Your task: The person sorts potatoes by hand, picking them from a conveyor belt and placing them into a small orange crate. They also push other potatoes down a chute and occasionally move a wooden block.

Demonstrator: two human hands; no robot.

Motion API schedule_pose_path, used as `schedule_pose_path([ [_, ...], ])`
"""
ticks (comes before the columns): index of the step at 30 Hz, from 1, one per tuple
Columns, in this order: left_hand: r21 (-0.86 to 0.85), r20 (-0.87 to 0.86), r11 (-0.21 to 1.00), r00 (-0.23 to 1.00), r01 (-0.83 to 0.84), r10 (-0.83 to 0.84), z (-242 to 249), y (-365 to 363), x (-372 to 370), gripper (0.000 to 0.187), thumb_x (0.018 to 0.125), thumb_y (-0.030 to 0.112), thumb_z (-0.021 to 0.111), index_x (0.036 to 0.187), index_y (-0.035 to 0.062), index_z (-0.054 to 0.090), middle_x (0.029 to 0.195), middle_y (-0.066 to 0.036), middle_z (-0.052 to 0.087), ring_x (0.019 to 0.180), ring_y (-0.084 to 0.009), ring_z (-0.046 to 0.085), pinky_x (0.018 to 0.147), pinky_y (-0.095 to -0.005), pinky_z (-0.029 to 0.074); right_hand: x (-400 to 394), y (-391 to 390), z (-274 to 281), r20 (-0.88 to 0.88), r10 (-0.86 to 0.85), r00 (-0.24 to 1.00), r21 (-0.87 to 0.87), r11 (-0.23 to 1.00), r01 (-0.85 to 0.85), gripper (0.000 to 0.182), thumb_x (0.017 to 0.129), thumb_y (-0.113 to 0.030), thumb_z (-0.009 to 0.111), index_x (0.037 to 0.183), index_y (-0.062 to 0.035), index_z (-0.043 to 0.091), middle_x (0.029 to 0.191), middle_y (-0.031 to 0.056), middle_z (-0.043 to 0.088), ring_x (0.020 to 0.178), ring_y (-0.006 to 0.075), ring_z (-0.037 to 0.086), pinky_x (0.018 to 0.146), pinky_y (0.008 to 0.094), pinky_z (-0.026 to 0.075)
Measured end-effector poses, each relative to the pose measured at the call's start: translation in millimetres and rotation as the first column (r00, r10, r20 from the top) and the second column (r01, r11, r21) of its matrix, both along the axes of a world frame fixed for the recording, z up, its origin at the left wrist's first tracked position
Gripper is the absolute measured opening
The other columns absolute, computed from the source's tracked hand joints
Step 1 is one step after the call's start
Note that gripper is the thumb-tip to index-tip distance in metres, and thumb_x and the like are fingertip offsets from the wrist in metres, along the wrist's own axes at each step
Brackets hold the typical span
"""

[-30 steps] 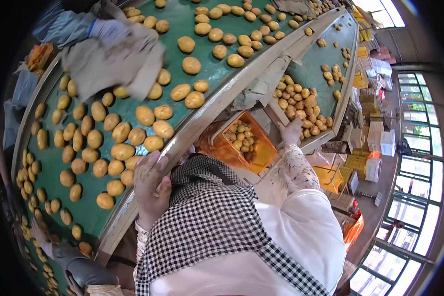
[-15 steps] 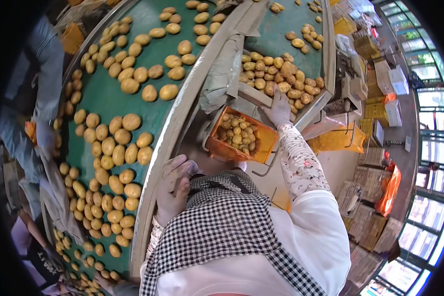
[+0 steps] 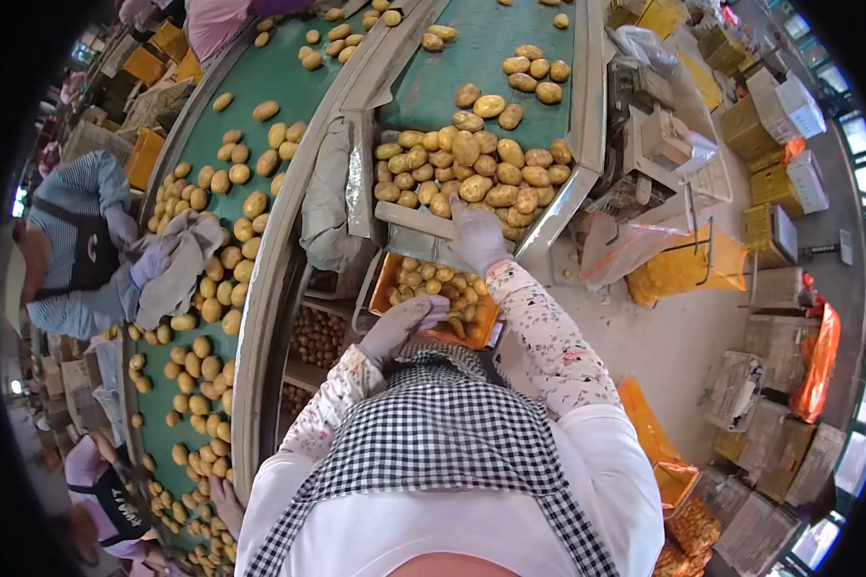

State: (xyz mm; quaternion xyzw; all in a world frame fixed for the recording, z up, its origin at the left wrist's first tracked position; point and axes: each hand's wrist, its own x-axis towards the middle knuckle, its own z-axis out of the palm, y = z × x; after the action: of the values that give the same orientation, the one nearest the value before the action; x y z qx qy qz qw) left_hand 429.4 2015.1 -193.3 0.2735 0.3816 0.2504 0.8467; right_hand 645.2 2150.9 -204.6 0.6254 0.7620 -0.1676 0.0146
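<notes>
My right hand (image 3: 479, 238), in a pale glove, is at the lower end of a green belt (image 3: 433, 91), beside the end of a grey-brown bar (image 3: 416, 220). Its outstretched fingers touch the front of a heap of potatoes (image 3: 467, 149). Directly below is an orange crate (image 3: 488, 325) partly filled with smaller potatoes (image 3: 438, 281). My gloved left hand (image 3: 399, 325) hovers over the crate's near left side, fingers extended and nothing visible in them. A grey cloth (image 3: 329, 197) hangs over the divider left of the heap.
A long green conveyor (image 3: 250, 125) with many potatoes runs along the left. Across it, a co-worker in striped sleeves (image 3: 82, 192) handles a grey cloth (image 3: 178, 264). On the right are an orange bag (image 3: 683, 264) on a metal frame and stacked crates (image 3: 775, 332).
The view has turned and shifted. My left hand has moved from beside the conveyor's edge to over the orange crate. My right hand stays at the potato heap by the bar.
</notes>
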Motion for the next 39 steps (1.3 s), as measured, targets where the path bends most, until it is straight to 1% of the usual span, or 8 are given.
schedule_pose_path([
  [4,-0.162,-0.019,0.98,0.993,0.112,-0.116,-45.7,32.3,16.7,0.053,0.111,0.033,0.047,0.15,-0.0034,0.046,0.148,-0.016,0.055,0.133,-0.0223,0.056,0.115,-0.036,0.043,3.9,11.1,-10.4,0.059,0.079,0.995,-0.011,0.997,-0.078,0.079,0.084,-0.026,0.074,0.154,-0.0047,0.044,0.095,0.0119,0.076,0.086,0.0287,0.074,0.071,0.0399,0.057],
  [11,-0.346,0.584,0.802,0.781,0.487,-0.222,-143.8,112.6,35.3,0.062,0.108,0.036,0.046,0.158,0.0028,0.033,0.16,-0.02,0.039,0.149,-0.0343,0.037,0.122,-0.0529,0.033,3.4,6.4,-4.5,-0.095,-0.005,0.995,0.1,0.995,0.014,0.069,0.08,-0.024,0.071,0.145,-0.0062,0.055,0.096,0.0154,0.074,0.09,0.033,0.072,0.078,0.0437,0.055],
  [14,-0.142,0.781,0.821,0.572,0.553,-0.25,-150.0,151.8,43.8,0.063,0.109,0.038,0.039,0.157,-0.0016,0.03,0.163,-0.022,0.034,0.15,-0.0363,0.035,0.122,-0.0549,0.032,4.3,16.5,20.4,-0.107,-0.041,0.993,0.013,0.999,0.043,0.054,0.077,-0.028,0.073,0.129,-0.012,0.067,0.098,0.0161,0.074,0.095,0.0352,0.07,0.082,0.0463,0.054],
  [16,-0.191,0.606,0.809,0.715,0.556,-0.348,-139.7,174.1,48.9,0.061,0.11,0.036,0.035,0.157,-0.002,0.03,0.164,-0.023,0.033,0.15,-0.0376,0.037,0.121,-0.0564,0.033,5.2,28.2,54.2,-0.094,-0.035,0.995,-0.069,0.997,0.028,0.048,0.076,-0.029,0.074,0.122,-0.0143,0.071,0.099,0.0152,0.074,0.097,0.0347,0.07,0.083,0.0465,0.054],
  [24,-0.28,0.691,0.656,0.621,0.701,-0.37,-162.0,191.3,50.6,0.06,0.105,0.016,0.055,0.158,-0.0017,0.032,0.164,-0.019,0.036,0.142,-0.0354,0.049,0.117,-0.0461,0.045,65.9,63.0,166.1,-0.59,-0.457,0.666,0.078,0.789,0.61,0.06,0.076,-0.022,0.082,0.134,-0.0146,0.068,0.125,0.0146,0.071,0.112,0.0267,0.069,0.097,0.0375,0.054],
  [26,-0.279,0.635,0.666,0.653,0.692,-0.413,-141.5,192.5,50.6,0.061,0.104,0.015,0.055,0.158,-0.0012,0.031,0.164,-0.019,0.036,0.141,-0.0354,0.049,0.117,-0.0452,0.045,113.1,90.6,145.1,-0.558,-0.263,0.787,0.493,0.658,0.569,0.057,0.079,-0.023,0.08,0.133,-0.0109,0.068,0.133,0.0143,0.068,0.116,0.0281,0.068,0.098,0.0388,0.054],
  [31,-0.349,0.616,0.663,0.695,0.662,-0.371,-141.0,193.2,48.8,0.056,0.105,0.008,0.05,0.153,-0.0134,0.031,0.159,-0.028,0.039,0.139,-0.0384,0.052,0.117,-0.047,0.045,193.6,127.4,132.9,0.137,-0.505,0.852,0.447,0.799,0.402,0.058,0.087,-0.021,0.07,0.144,-0.0165,0.059,0.144,0.0133,0.06,0.131,0.0358,0.056,0.111,0.0422,0.045],
  [39,-0.351,0.658,0.645,0.67,0.678,-0.345,-155.8,190.9,48.4,0.057,0.105,0.005,0.05,0.153,-0.0143,0.026,0.158,-0.031,0.038,0.144,-0.0409,0.045,0.12,-0.0447,0.041,212.9,102.3,124.1,0.012,-0.547,0.837,0.618,0.662,0.424,0.043,0.086,-0.015,0.063,0.128,-0.0056,0.065,0.126,0.0222,0.067,0.122,0.0391,0.061,0.106,0.0461,0.047],
])
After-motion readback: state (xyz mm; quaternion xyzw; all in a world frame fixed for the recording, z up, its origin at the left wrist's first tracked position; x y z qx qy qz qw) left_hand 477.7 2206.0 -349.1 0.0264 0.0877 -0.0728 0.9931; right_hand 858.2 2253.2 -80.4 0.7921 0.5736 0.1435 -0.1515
